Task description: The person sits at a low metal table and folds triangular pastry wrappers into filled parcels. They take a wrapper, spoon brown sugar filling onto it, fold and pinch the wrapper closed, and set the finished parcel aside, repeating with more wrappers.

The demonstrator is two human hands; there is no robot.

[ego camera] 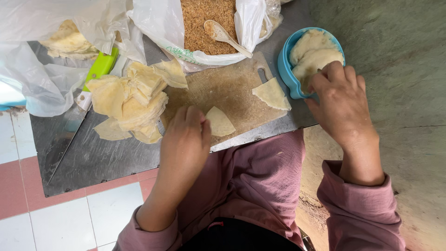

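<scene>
Thin triangular wrapper (219,122), wooden board (232,88)

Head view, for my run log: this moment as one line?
left hand on wrapper piece | right hand in blue bowl | stack beside

free: board (232,88) centre between wrapper pieces | blocked left: wrapper stack (132,100), knife (76,116) | blocked far: crumb bag (204,28) | blocked right: blue bowl (284,65)

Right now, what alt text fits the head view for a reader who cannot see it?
A person's left hand touches a triangular dough piece on a wooden cutting board, while the right hand reaches into a blue bowl of dough.
</scene>
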